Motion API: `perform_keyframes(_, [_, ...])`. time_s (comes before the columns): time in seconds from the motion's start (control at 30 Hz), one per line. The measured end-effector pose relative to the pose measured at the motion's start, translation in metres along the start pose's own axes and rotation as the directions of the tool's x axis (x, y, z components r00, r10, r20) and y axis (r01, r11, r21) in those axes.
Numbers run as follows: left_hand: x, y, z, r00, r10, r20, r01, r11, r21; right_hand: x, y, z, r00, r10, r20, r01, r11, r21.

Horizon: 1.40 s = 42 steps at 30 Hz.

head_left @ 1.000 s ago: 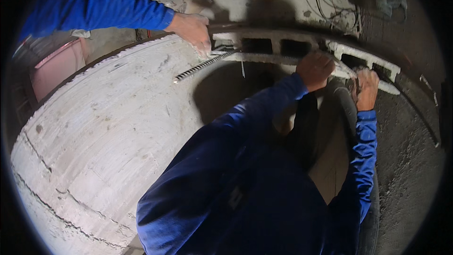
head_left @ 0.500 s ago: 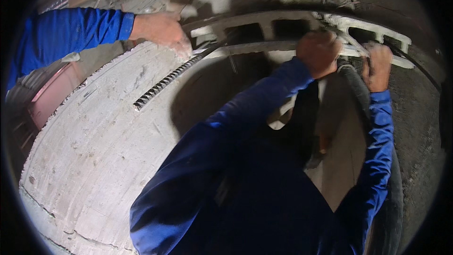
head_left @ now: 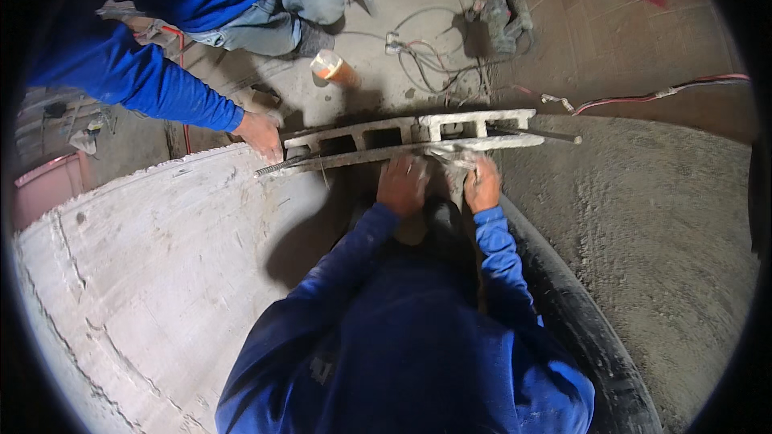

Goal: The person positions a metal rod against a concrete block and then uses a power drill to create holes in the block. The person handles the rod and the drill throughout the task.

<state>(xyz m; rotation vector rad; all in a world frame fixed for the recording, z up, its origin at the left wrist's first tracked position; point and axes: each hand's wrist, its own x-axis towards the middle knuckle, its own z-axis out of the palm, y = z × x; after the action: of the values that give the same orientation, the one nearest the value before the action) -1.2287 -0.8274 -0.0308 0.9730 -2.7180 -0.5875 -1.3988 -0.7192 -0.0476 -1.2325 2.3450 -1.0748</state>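
Two hollow concrete blocks, a left one [head_left: 342, 159] and a right one [head_left: 515, 142], meet end to end on their sides, their cavities showing. My left hand [head_left: 402, 185] lies against the near face close to the joint, fingers stretched toward the block and slightly blurred. Just right of the joint, my right hand [head_left: 482, 185] is closed around a thin grey blade-like tool [head_left: 452, 158], which touches the near edge; its handle is hidden. A ribbed steel bar [head_left: 277, 167] pokes out at the left end. Beside that end rests a co-worker's hand [head_left: 259, 137].
A pale curved concrete surface [head_left: 153, 265] spreads to the left, rough grey mortar [head_left: 643, 225] to the right. A black pipe [head_left: 563, 297] runs along my right side. Beyond the blocks are an orange-and-white container [head_left: 336, 69], cables [head_left: 426, 56] and a kneeling co-worker [head_left: 249, 12].
My view has lifted and pulled back, showing the kneeling co-worker, cables and far floor. Both my hands stay by the joint; the left one's fingers look straighter. The co-worker's hand stays at the left end.
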Motion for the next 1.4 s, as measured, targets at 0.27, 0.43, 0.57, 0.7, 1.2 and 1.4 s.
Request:
perform_keyframes(0.27, [-0.064, 0.058, -0.038, 0.882, -0.252, 0.399, 0.391, 0.864, -0.318, -0.025, -0.066, 0.013, 0.744, 0.451, 0.493, -0.595, 0.111, 0.796])
perform_keyframes(0.43, [-0.069, 0.05, -0.048, 0.844, -0.38, 0.379, 0.479, 0.851, -0.215, -0.034, -0.102, 0.023, 0.724, 0.414, 0.552, -0.668, 0.222, 0.71])
perform_keyframes(0.57, [-0.077, 0.023, -0.057, 0.876, -0.368, 0.312, 0.475, 0.775, -0.417, -0.051, -0.122, 0.025, 0.821, 0.304, 0.483, -0.571, 0.42, 0.705])
perform_keyframes(0.7, [-0.104, 0.001, -0.074, 0.873, -0.384, 0.299, 0.476, 0.802, -0.361, -0.07, -0.122, 0.027, 0.662, 0.302, 0.686, -0.739, 0.41, 0.534])
perform_keyframes(1.2, [-0.015, -0.123, -0.034, 0.982, -0.061, 0.176, 0.013, 0.964, 0.266, -0.058, -0.095, 0.02, 0.775, 0.547, 0.316, -0.608, 0.508, 0.611])
perform_keyframes(1.4, [0.008, -0.134, -0.024, 0.867, -0.198, 0.458, 0.048, 0.947, 0.319, -0.085, -0.072, 0.022, 0.775, 0.567, 0.28, -0.602, 0.526, 0.601])
